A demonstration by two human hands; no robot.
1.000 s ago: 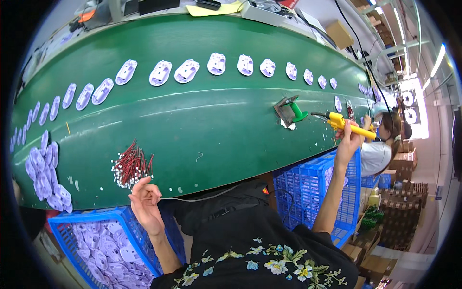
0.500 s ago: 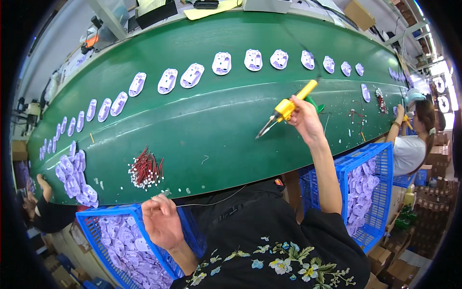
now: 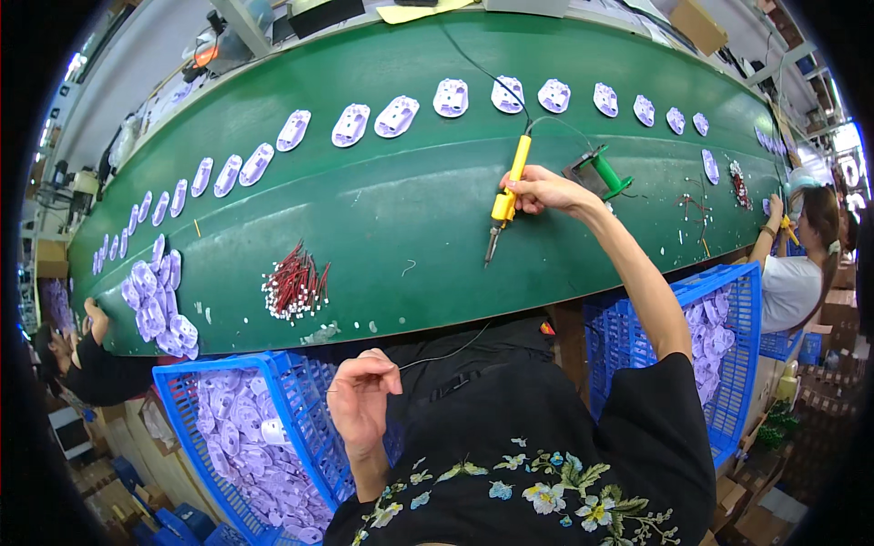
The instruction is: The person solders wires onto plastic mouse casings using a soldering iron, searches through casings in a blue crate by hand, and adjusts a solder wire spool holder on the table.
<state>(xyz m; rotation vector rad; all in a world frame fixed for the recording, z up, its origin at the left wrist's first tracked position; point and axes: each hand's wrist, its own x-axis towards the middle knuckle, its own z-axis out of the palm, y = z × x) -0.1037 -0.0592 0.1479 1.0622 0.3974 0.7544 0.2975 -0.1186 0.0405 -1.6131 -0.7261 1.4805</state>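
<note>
My right hand is closed round a yellow soldering iron, held over the green table with its metal tip pointing down. A dark cord runs up from its handle. Just right of this hand stands a green spool. My left hand, fingers curled in a pinch, is over the front edge beside a blue basket. From its fingertips a thin grey wire runs right across my lap. A pile of red wires with white connectors lies on the table beyond this hand.
Pale purple shells form a curved row along the table, with more heaped at left. Blue baskets of shells stand left and right of me. Co-workers sit at far left and far right.
The soldering iron has swung more upright and the right hand has moved left over the table, showing more of the spool. The left hand's fingers have curled inward. The whole view has shifted slightly.
</note>
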